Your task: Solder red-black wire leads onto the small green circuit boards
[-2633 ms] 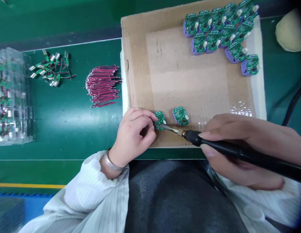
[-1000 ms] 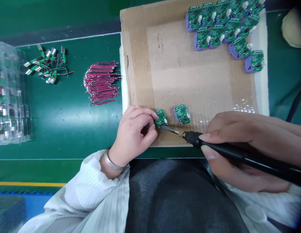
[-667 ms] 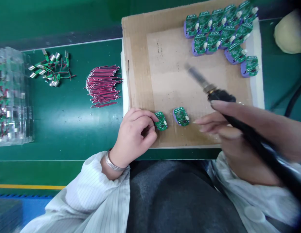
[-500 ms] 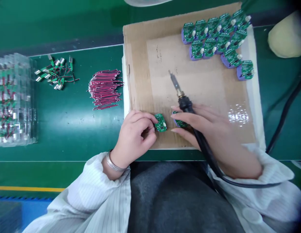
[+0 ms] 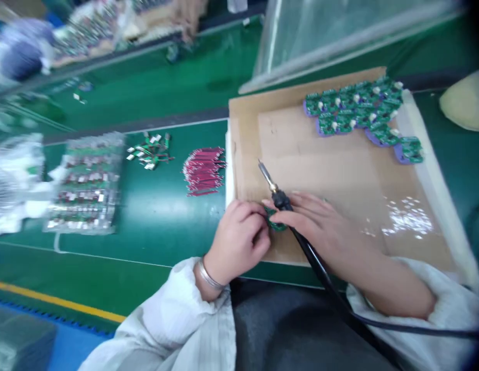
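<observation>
My left hand [image 5: 242, 236] is closed, with its thumb and forefinger at the edge of a small green circuit board [image 5: 277, 225] on the cardboard. My right hand [image 5: 320, 221] carries a soldering iron [image 5: 280, 200] across its fingers, the metal tip pointing up and left over the cardboard. The fingers of that hand also reach the circuit board from the right and partly cover it. Whether a second board lies under the fingers is hidden. At the upper right of the cardboard sit several green boards on purple bases [image 5: 345, 111], blurred by motion.
The cardboard sheet [image 5: 254, 149] lies on the green table. Left of it are a bundle of red wires [image 5: 204, 171], a pile of small metal parts with wires [image 5: 150, 149] and clear trays of parts [image 5: 84, 185]. Bright white specks [image 5: 409, 219] show at right; a black cable [image 5: 413, 330] trails right.
My right hand has come left, bringing the soldering iron along, and now meets my left hand at the board. The camera view has swung, showing more of the bench at the upper left.
</observation>
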`<state>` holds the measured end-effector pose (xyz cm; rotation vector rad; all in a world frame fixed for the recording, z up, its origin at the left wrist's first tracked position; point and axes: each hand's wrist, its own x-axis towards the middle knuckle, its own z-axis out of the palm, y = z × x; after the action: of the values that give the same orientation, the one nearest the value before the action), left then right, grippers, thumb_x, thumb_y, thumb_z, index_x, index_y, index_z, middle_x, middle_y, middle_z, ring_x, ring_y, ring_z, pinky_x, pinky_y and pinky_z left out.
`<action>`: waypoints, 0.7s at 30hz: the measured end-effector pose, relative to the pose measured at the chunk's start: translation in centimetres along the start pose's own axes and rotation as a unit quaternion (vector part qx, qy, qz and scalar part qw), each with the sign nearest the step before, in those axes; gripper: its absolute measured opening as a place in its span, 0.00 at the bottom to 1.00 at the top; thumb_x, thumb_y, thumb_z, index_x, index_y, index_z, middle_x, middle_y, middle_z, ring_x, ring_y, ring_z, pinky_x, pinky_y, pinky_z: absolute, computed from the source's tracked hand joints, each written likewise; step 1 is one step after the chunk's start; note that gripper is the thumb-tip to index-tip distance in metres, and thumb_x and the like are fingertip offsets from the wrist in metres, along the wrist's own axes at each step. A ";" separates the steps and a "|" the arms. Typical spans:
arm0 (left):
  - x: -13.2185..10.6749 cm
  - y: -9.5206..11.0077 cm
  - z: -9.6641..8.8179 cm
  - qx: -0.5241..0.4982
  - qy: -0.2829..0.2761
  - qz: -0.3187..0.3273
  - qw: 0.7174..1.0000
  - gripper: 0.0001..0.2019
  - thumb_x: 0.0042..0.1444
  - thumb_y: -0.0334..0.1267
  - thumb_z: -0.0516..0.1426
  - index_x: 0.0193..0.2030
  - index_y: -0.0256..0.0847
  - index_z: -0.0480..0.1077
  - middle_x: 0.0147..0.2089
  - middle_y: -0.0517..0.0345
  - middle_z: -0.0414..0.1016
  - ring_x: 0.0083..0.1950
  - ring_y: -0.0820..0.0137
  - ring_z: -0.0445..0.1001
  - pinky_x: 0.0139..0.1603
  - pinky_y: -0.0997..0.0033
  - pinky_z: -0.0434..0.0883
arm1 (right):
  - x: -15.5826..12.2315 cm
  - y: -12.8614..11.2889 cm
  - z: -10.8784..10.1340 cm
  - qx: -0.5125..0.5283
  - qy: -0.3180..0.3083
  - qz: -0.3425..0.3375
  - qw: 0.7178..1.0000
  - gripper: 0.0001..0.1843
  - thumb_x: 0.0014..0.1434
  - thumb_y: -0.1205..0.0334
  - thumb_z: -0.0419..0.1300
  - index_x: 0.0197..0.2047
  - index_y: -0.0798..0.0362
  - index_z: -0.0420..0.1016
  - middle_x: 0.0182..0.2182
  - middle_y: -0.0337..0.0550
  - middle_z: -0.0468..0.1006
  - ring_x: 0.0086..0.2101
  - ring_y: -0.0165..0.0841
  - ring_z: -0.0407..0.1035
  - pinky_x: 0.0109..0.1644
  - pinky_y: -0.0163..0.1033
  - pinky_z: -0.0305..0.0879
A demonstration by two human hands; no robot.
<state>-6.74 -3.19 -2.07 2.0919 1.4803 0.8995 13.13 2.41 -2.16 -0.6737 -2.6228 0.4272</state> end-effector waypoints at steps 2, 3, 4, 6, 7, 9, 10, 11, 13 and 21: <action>-0.3 0.1 -0.7 0.012 0.007 0.006 1.000 0.02 0.56 0.31 0.57 0.37 0.40 0.70 0.43 0.51 0.76 0.45 0.65 0.72 0.48 0.60 0.72 | 0.0 0.2 0.5 -0.024 0.003 -0.013 1.000 0.19 0.66 0.72 0.43 0.53 0.50 0.69 0.50 0.48 0.78 0.55 0.41 0.68 0.60 0.53 0.64; -0.5 0.0 -1.4 0.020 0.017 0.005 1.000 0.03 0.56 0.33 0.58 0.38 0.40 0.71 0.43 0.51 0.77 0.45 0.65 0.72 0.48 0.60 0.72 | -0.1 0.4 0.7 -0.035 0.009 -0.025 0.999 0.19 0.66 0.71 0.43 0.51 0.50 0.70 0.48 0.48 0.79 0.53 0.42 0.69 0.59 0.54 0.64; -0.6 -0.3 -2.2 0.033 0.032 -0.001 0.999 0.03 0.57 0.33 0.58 0.38 0.40 0.71 0.43 0.52 0.77 0.46 0.65 0.73 0.49 0.60 0.71 | -0.3 0.6 0.8 -0.045 0.010 -0.029 0.999 0.18 0.67 0.70 0.44 0.50 0.49 0.71 0.47 0.46 0.79 0.52 0.42 0.70 0.59 0.55 0.63; -0.8 -1.8 -4.5 0.092 0.071 -0.037 0.993 0.03 0.58 0.34 0.57 0.38 0.41 0.71 0.43 0.53 0.77 0.46 0.66 0.73 0.51 0.61 0.71 | -0.6 1.0 0.9 -0.063 0.033 -0.043 0.997 0.18 0.67 0.69 0.44 0.49 0.48 0.72 0.42 0.46 0.79 0.49 0.43 0.71 0.57 0.54 0.64; -0.8 -3.0 -5.9 0.135 0.089 -0.068 0.985 0.03 0.59 0.33 0.56 0.38 0.41 0.71 0.43 0.53 0.78 0.47 0.66 0.74 0.52 0.62 0.70 | -0.7 1.1 1.0 -0.068 0.044 -0.048 0.996 0.17 0.67 0.69 0.45 0.49 0.49 0.72 0.41 0.46 0.79 0.47 0.43 0.71 0.55 0.53 0.64; -0.7 -6.1 -9.0 0.259 0.110 -0.162 0.946 0.04 0.60 0.36 0.54 0.38 0.42 0.71 0.41 0.54 0.77 0.47 0.65 0.74 0.53 0.61 0.70 | -0.9 1.3 1.1 -0.071 0.061 -0.052 0.994 0.14 0.66 0.69 0.49 0.49 0.50 0.73 0.40 0.47 0.78 0.46 0.45 0.70 0.53 0.54 0.63; -0.5 -7.8 -10.4 0.287 0.121 -0.196 0.930 0.05 0.60 0.35 0.54 0.37 0.41 0.71 0.40 0.52 0.77 0.46 0.63 0.74 0.51 0.59 0.70 | -0.9 1.3 1.1 -0.071 0.066 -0.051 0.994 0.13 0.65 0.68 0.52 0.49 0.51 0.73 0.40 0.48 0.78 0.45 0.46 0.70 0.53 0.55 0.63; -0.2 -9.6 -11.7 0.304 0.132 -0.220 0.917 0.05 0.59 0.34 0.53 0.36 0.40 0.70 0.38 0.50 0.76 0.44 0.60 0.73 0.50 0.57 0.70 | -0.9 1.3 1.2 -0.070 0.069 -0.047 0.994 0.12 0.64 0.68 0.54 0.49 0.51 0.73 0.39 0.48 0.77 0.45 0.47 0.70 0.52 0.55 0.64; 0.5 -12.7 -13.5 0.328 0.138 -0.257 0.899 0.05 0.58 0.33 0.53 0.34 0.39 0.69 0.37 0.47 0.74 0.44 0.57 0.72 0.51 0.53 0.68 | -0.9 1.3 1.2 -0.065 0.079 -0.043 0.994 0.11 0.64 0.66 0.56 0.49 0.52 0.73 0.39 0.48 0.77 0.44 0.47 0.70 0.50 0.55 0.64; 1.3 -15.8 -13.8 0.292 0.125 -0.330 0.889 0.06 0.54 0.29 0.54 0.39 0.38 0.65 0.40 0.44 0.72 0.49 0.54 0.71 0.54 0.52 0.66 | -0.7 1.1 1.3 -0.056 0.088 -0.029 0.994 0.09 0.64 0.65 0.58 0.48 0.51 0.72 0.41 0.49 0.76 0.45 0.46 0.69 0.50 0.52 0.65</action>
<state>-26.83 3.13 -2.53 1.6075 2.6351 0.4895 13.55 2.77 -3.94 -0.6392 -2.5063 0.1946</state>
